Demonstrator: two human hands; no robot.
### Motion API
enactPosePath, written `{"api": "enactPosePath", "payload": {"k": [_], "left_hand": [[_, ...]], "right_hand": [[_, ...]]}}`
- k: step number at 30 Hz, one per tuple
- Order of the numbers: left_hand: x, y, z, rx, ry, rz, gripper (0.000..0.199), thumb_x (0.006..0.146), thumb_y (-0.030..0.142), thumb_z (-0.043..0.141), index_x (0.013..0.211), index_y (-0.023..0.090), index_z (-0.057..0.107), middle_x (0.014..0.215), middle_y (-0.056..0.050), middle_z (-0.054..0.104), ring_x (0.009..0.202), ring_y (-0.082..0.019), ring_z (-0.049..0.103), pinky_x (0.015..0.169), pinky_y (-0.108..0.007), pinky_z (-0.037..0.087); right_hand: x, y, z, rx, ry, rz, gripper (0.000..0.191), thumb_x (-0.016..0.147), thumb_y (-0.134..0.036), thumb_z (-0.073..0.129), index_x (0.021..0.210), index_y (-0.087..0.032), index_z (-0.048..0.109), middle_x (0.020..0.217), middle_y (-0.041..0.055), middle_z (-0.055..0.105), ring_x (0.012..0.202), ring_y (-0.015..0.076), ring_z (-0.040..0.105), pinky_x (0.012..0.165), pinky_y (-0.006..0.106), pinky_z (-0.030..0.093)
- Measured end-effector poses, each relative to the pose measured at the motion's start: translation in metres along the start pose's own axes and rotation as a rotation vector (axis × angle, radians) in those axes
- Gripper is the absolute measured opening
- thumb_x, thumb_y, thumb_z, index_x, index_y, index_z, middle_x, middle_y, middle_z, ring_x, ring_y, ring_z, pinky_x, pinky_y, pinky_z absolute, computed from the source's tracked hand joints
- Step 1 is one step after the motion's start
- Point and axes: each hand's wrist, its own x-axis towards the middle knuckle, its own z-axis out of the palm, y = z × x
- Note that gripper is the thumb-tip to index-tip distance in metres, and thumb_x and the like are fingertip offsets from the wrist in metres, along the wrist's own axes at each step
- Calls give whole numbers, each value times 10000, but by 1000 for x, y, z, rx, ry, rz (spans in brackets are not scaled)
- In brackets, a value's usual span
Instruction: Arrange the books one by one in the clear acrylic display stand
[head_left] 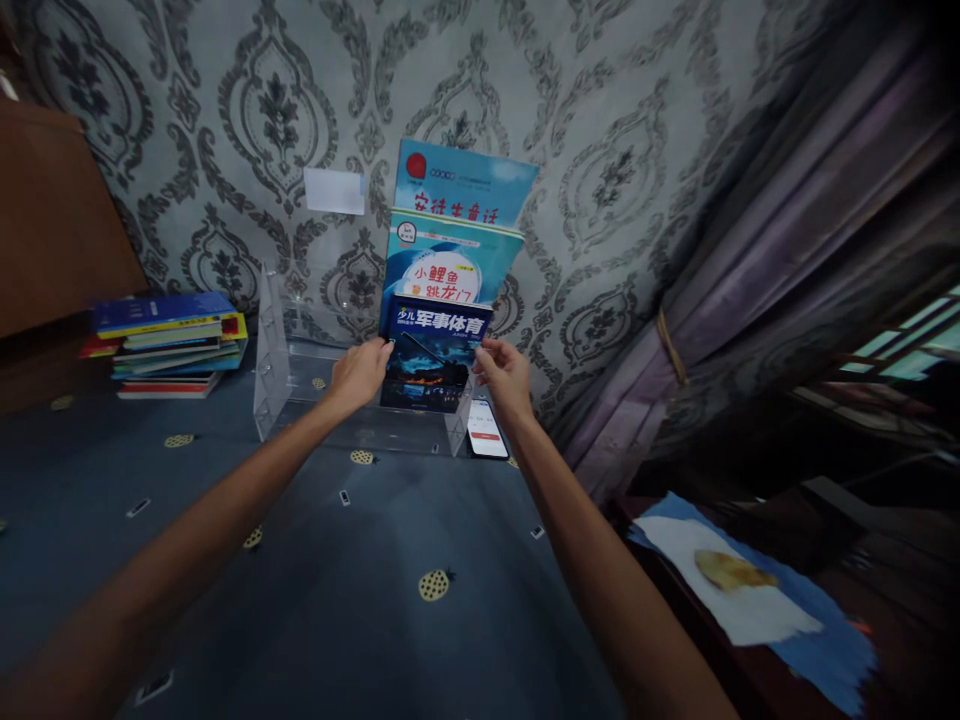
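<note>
A dark blue book (pixel 427 370) with white Chinese lettering on its cover stands in the lowest tier of a clear plastic tiered rack (pixel 271 350). The fingers of my left hand (pixel 360 374) pinch its left edge. At the opposite side, my right hand (pixel 505 376) has thumb and fingers closed at the book's upper right edge. Behind it rises a teal book (pixel 457 265) in the middle tier. Farther back, a light blue book (pixel 465 182) with red lettering stands highest. The lower parts of both rear books are hidden.
A stack of books (pixel 176 345) lies on the left of the dark, pineapple-patterned tablecloth (pixel 360 590). A lit phone (pixel 487 430) is beside the rack's right end. Patterned wallpaper backs the table; a tied curtain (pixel 637 350) hangs at right, above a blue cloth (pixel 832 640) with white paper.
</note>
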Motion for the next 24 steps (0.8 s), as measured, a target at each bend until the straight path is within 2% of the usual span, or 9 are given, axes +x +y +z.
{"api": "enactPosePath", "payload": {"k": [8, 24], "left_hand": [[-1, 3, -1, 27, 1, 0, 429, 1047, 382, 270, 1076, 210, 662, 1052, -127, 751, 1047, -284, 685, 806, -330, 471], [-7, 1, -3, 26, 20, 81, 380, 1054, 353, 290, 1037, 187, 632, 1051, -131, 741, 1042, -266, 688, 818, -312, 465]], "right_hand": [[-4, 2, -1, -37, 17, -26, 347, 687, -517, 700, 806, -218, 571, 617, -27, 575, 557, 151, 552, 455, 250, 401], [-18, 3, 1, -66, 73, 3, 356, 673, -492, 683, 858, -191, 632, 691, 5, 637, 603, 179, 599, 460, 251, 417]]}}
